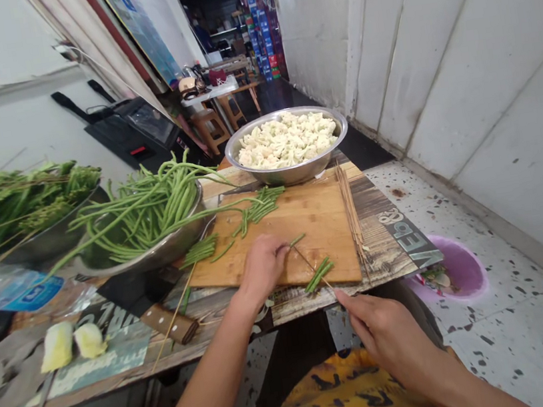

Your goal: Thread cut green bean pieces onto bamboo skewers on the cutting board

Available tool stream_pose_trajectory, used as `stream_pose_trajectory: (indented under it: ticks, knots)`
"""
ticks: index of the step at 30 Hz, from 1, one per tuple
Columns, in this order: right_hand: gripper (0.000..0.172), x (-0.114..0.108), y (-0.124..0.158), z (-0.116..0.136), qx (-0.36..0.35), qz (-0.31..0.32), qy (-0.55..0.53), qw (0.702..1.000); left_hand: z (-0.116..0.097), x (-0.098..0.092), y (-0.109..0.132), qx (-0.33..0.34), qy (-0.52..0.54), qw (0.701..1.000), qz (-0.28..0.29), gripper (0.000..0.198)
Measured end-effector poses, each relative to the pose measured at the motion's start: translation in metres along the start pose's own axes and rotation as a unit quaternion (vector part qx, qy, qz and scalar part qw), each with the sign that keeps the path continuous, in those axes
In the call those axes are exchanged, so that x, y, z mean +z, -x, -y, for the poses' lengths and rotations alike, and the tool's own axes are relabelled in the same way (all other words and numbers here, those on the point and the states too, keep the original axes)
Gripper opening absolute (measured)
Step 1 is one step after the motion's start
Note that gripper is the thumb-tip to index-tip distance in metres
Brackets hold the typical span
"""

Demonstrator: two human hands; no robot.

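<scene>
My right hand [389, 321] pinches the near end of a thin wooden skewer [304, 257]. Several short green bean pieces [318, 275] are threaded side by side on it near my fingers. My left hand [266, 265] is closed on a single green bean piece [297, 240] at the skewer's far tip. Both hands are over the near part of a wooden cutting board [321, 213]. Cut bean pieces [264, 204] lie in a pile at the board's far edge, and another small bundle [200, 249] rests at its left edge.
Bare skewers [350, 212] lie along the board's right side. Beyond it stands a metal bowl [292, 172] of cauliflower florets. To the left are a bowl of long beans [151, 210], a cleaver [170, 322] and leafy greens [13, 199]. A purple bin [475, 269] sits on the floor.
</scene>
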State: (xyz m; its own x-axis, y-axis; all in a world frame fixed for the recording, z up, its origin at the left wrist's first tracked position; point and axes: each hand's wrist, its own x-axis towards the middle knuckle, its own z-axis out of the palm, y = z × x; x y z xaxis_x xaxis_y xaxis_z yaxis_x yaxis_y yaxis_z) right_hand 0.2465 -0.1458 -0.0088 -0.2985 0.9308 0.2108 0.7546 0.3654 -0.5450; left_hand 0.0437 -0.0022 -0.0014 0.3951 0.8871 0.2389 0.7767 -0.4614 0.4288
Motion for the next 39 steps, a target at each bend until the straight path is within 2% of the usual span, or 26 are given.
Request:
stream_pose_trajectory:
  ticks: [3, 11, 16, 23, 28, 30, 32, 35, 36, 39]
  knots:
    - [0.041, -0.001, -0.003, 0.002, -0.002, 0.008, 0.004, 1.0, -0.001, -0.001, 0.0, -0.001, -0.003, 1.0, 0.005, 0.014]
    - [0.039, 0.009, -0.008, -0.003, -0.021, -0.019, 0.028, 0.999, 0.002, 0.0, -0.002, 0.004, 0.001, 1.0, 0.007, 0.014]
    - [0.039, 0.01, -0.023, -0.001, 0.005, 0.025, 0.055, 0.998, 0.001, -0.001, -0.003, 0.006, 0.013, 1.0, 0.007, 0.015]
    - [0.038, 0.004, -0.066, 0.015, 0.052, 0.117, 0.165, 0.978, -0.002, -0.005, -0.003, 0.011, 0.022, 1.0, 0.007, 0.015]
    - [0.038, 0.003, -0.087, 0.021, 0.051, 0.131, 0.204, 0.969, -0.001, -0.003, -0.001, 0.011, 0.04, 0.999, 0.014, 0.019]
    - [0.038, 0.004, -0.086, 0.02, 0.055, 0.122, 0.197, 0.971, 0.004, -0.007, 0.003, 0.024, 0.062, 0.998, -0.002, 0.021]
    - [0.038, 0.005, -0.079, 0.016, 0.054, 0.104, 0.178, 0.977, 0.013, -0.016, 0.009, 0.011, 0.052, 0.997, -0.057, 0.023]
    - [0.037, 0.007, -0.059, 0.009, 0.034, 0.059, 0.144, 0.987, 0.032, -0.039, 0.021, -0.07, -0.054, 0.987, -0.132, 0.026]
    - [0.036, 0.008, -0.052, 0.007, 0.019, 0.033, 0.133, 0.99, 0.038, -0.047, 0.024, -0.102, -0.097, 0.981, -0.131, 0.026]
    - [0.035, 0.011, -0.032, 0.001, -0.026, -0.053, 0.103, 0.993, 0.051, -0.059, 0.029, -0.17, -0.195, 0.963, -0.073, 0.024]
